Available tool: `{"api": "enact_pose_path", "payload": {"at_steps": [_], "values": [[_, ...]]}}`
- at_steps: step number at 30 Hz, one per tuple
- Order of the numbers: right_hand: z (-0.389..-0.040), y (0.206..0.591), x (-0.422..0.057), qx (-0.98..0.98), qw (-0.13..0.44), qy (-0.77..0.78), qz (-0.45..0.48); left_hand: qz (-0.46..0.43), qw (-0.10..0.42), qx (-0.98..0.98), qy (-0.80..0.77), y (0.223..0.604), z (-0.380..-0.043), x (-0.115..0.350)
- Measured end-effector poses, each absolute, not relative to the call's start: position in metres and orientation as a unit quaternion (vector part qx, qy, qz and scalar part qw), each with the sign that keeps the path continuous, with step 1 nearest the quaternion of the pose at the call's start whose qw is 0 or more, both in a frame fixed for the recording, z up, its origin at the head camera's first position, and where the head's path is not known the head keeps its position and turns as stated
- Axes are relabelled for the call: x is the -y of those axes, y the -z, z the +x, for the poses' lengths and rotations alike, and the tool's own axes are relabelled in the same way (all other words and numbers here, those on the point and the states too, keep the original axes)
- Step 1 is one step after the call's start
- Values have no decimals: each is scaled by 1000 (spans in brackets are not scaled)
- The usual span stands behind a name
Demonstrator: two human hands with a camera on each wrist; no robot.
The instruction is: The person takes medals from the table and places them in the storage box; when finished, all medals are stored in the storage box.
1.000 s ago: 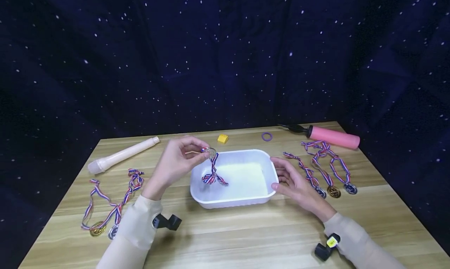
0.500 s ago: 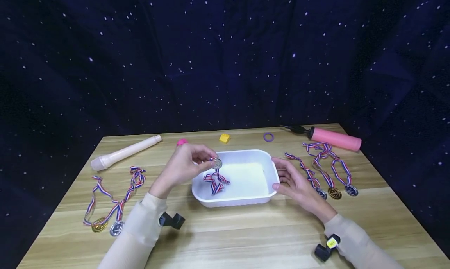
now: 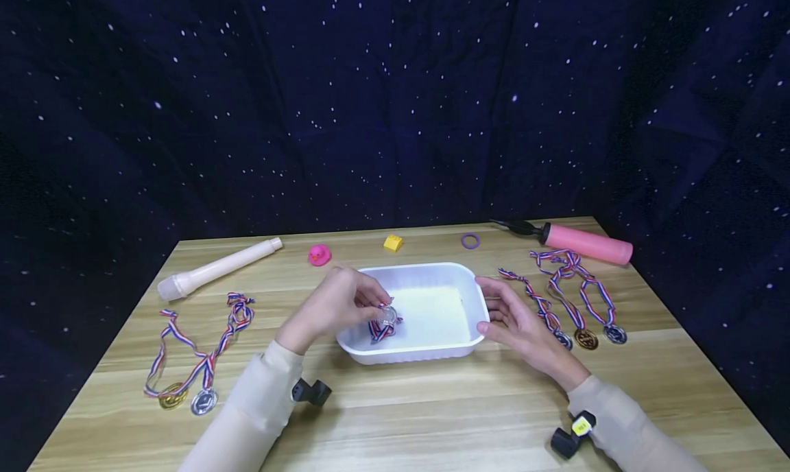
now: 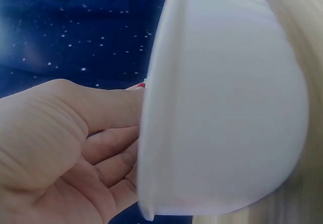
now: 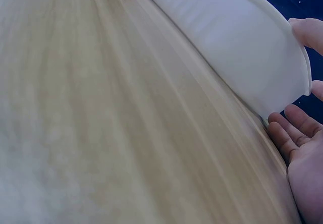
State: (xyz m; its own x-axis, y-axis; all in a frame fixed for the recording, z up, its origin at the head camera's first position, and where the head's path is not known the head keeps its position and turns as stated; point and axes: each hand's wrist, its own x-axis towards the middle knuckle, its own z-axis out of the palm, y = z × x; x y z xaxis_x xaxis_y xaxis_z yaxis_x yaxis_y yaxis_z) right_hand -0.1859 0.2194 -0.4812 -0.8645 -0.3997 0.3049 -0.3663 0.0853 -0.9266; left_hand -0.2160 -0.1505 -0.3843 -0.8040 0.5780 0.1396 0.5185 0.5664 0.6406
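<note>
My left hand [image 3: 345, 302] pinches a silver-coloured medal [image 3: 388, 315] low inside the white plastic tub [image 3: 412, 354], near its left end. The medal's red, white and blue ribbon [image 3: 381, 333] lies bunched beneath it. In the left wrist view, the tub wall [image 4: 227, 103] hides my left fingertips and the medal. My right hand [image 3: 515, 321] holds the tub's right end, thumb at the rim and fingers around the outside. The right wrist view shows the right hand's lower fingers [image 5: 298, 128] by the foot of the tub wall.
Left on the wooden table are a gold medal [image 3: 173, 396], a silver medal [image 3: 204, 401] and a toy microphone [image 3: 219, 269]. A pink rubber duck [image 3: 319, 254], yellow block [image 3: 393, 243] and purple ring [image 3: 470, 241] line the back. Right are several ribboned medals [image 3: 586, 338] and a pink pump [image 3: 586, 243].
My left hand has moved right and down, lowering the medal and its ribbon into the tub. The pink duck has come into view behind it. My right hand stays at the tub's end.
</note>
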Motion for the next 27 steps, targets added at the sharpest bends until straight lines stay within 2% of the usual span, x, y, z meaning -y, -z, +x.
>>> {"api": "enact_pose_path", "payload": {"at_steps": [11,21,27], "values": [[-187,481,-219,-736,9,624,-262,334,61,-885,-320,399,-214,137],[-187,481,-219,-735,12,625,-262,330,41,-900,-283,400,-211,136],[-186,481,-219,-733,13,626,-263,334,13,-895,-295,393,-213,143]]}}
